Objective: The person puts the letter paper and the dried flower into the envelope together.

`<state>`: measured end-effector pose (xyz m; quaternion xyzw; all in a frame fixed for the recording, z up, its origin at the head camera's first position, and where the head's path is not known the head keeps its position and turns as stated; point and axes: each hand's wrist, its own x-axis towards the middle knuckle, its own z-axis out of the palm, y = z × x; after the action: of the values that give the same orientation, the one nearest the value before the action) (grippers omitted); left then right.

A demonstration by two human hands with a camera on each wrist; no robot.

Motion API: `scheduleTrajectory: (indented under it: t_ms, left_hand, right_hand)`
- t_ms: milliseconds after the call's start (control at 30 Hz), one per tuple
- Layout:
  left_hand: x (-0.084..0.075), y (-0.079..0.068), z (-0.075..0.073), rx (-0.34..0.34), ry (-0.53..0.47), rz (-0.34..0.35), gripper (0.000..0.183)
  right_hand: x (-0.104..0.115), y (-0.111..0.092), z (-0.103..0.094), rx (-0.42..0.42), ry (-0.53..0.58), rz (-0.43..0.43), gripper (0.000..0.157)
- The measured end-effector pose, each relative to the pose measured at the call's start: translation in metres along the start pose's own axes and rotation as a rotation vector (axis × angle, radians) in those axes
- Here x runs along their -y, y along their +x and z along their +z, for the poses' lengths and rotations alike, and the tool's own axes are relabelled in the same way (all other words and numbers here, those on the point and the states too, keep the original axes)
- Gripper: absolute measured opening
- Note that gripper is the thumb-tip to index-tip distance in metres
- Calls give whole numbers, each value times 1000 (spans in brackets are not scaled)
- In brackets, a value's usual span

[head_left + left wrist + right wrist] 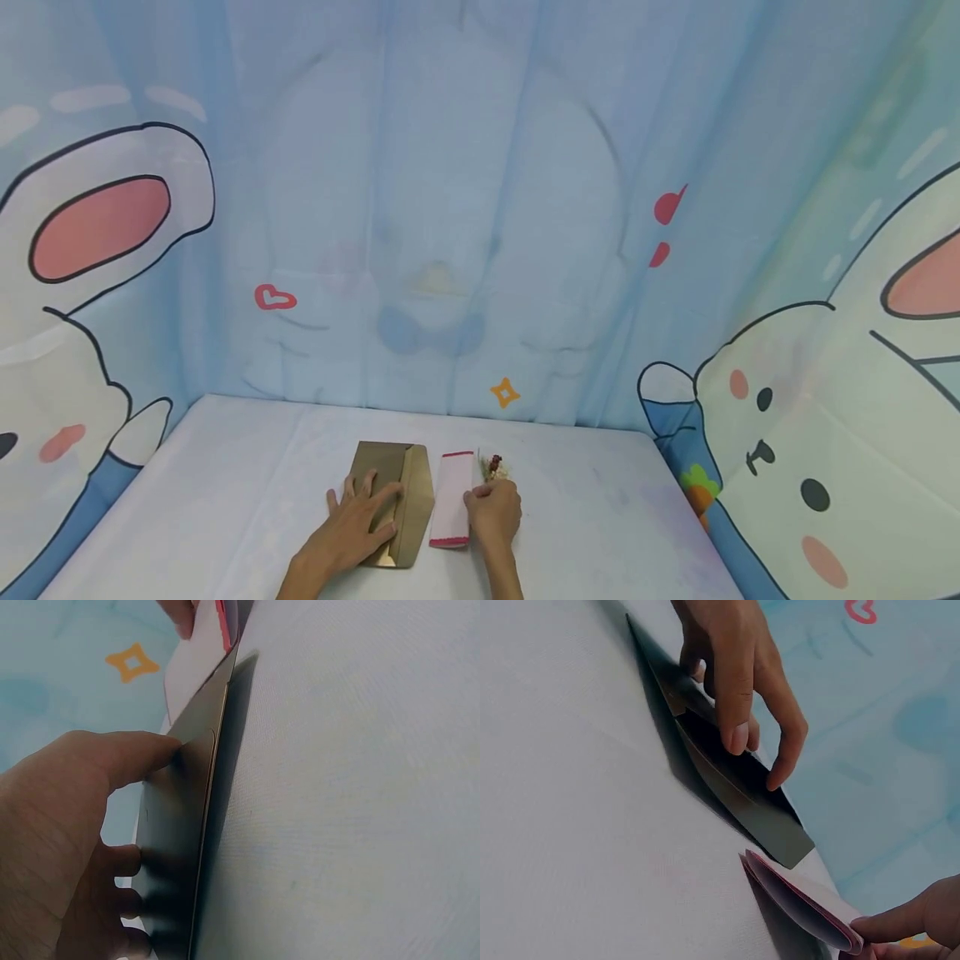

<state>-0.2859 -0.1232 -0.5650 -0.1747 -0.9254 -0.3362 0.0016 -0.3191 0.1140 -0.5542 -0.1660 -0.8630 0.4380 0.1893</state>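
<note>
A gold envelope [382, 467] lies on the white table with its flap opened out to the right. My left hand [348, 521] rests on it with fingers spread, and in the right wrist view its fingertips touch the envelope by the dark opening [716, 742]. Beside the envelope is a folded pale pink card [453, 500] with red edging. My right hand [495, 510] pinches the card's right edge, thumb [892, 922] on top and a finger below. The card's folded layers stand slightly apart in the right wrist view.
A small bunch of dried flowers [495, 467] with dark red heads lies just beyond my right hand, partly hidden by it. A white cloth covers the table [600, 517]. Behind and at both sides hangs a blue curtain [450, 208] printed with rabbits.
</note>
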Motion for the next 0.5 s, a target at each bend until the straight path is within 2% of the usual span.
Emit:
scheduleTrajectory:
  t_ms: [367, 500]
  left_hand:
    - [0, 0, 0, 0, 2, -2, 60]
    - [1, -1, 0, -3, -1, 3, 60]
  right_hand:
    - [1, 5, -2, 77, 185, 159, 4]
    - [1, 5, 0, 102, 238, 184, 3]
